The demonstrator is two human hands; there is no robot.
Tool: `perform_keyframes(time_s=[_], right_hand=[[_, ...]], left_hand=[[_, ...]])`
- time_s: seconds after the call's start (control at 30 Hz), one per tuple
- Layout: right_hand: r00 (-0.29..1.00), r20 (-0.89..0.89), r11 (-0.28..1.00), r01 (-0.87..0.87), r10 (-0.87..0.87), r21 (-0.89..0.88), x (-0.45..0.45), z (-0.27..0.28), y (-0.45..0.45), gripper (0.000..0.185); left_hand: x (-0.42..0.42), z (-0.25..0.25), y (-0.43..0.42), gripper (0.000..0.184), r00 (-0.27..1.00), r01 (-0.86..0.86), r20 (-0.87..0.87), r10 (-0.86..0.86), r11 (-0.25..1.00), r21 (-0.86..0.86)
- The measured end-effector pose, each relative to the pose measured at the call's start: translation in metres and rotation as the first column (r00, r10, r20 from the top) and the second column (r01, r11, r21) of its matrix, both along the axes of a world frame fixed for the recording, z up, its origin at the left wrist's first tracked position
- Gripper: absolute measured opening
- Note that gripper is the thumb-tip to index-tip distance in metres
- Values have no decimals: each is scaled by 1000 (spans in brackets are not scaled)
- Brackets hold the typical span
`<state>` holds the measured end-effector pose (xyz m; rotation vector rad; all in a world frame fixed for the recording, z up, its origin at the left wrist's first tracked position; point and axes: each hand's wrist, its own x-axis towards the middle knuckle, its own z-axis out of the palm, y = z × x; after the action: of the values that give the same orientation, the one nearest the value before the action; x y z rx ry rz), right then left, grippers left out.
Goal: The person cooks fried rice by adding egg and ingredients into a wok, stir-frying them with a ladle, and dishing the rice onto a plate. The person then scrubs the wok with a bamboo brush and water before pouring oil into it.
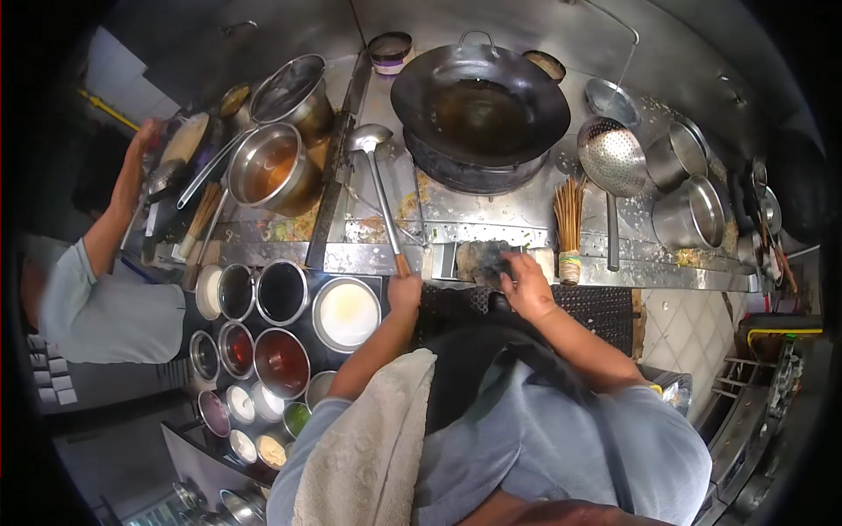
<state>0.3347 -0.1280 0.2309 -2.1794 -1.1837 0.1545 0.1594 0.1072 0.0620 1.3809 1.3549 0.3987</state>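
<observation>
A long-handled metal ladle [379, 180] with a wooden grip is held in my left hand [404, 294], whose fingers are wrapped round the end of the handle. The bowl of the ladle rests over the steel stove top, left of the wok. My right hand [528, 287] is at the stove's front edge with its fingers apart, at the right side of a dark, dirty folded cloth [482, 262]. Whether the fingertips press on the cloth I cannot tell. Behind it, a large black wok [480, 110] sits on the burner ring with some brownish liquid in its bottom.
A bamboo brush [569, 232] and a perforated strainer [611, 158] lie to the right, near steel pots [688, 213]. On the left stand a pot of orange liquid [270, 171] and several seasoning bowls [282, 364]. A co-worker's arm [114, 219] reaches in at far left.
</observation>
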Motion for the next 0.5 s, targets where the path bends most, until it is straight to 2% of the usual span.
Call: perform_keyframes(time_s=[0.03, 0.1, 0.13, 0.2, 0.27, 0.33, 0.37, 0.43, 0.47, 0.5], right_hand=[[999, -38, 999, -28, 28, 15, -3, 3, -5, 39], [990, -111, 995, -85, 90, 55, -5, 14, -13, 36], [981, -161, 993, -115, 112, -11, -3, 17, -13, 34], [953, -232, 980, -199, 196, 11, 3, 25, -9, 35], [888, -375, 961, -277, 267, 29, 10, 41, -1, 37], [804, -500, 938, -341, 322, 56, 21, 59, 12, 41], [752, -560, 924, -375, 348, 71, 25, 67, 19, 43], [620, -650, 888, -409, 441, 212, 27, 83, 35, 49], [553, -675, 863, -416, 489, 285, 30, 92, 44, 53], [443, -715, 832, -408, 541, 376, 32, 103, 55, 52]], left_hand=[[7, 22, 0, 26, 991, -66, 115, 74, 995, -77], [8, 42, 2, 22, 971, -76, 224, 87, 995, -58], [3, 53, -2, 20, 958, -82, 271, 92, 995, -50], [-12, 79, -22, 17, 982, -35, 190, 16, 995, 94], [-28, 104, -43, 16, 978, 4, 208, -24, 995, 98], [-39, 125, -58, 16, 942, 31, 334, -17, 999, -36], [-33, 151, -63, 16, 927, 122, 365, -88, 990, -71], [-11, 211, -69, 16, 874, 295, 438, -211, 947, -131], [1, 222, -65, 16, 838, 452, 411, -358, 879, -155], [22, 259, -69, 17, 751, 572, 493, -439, 806, -155]])
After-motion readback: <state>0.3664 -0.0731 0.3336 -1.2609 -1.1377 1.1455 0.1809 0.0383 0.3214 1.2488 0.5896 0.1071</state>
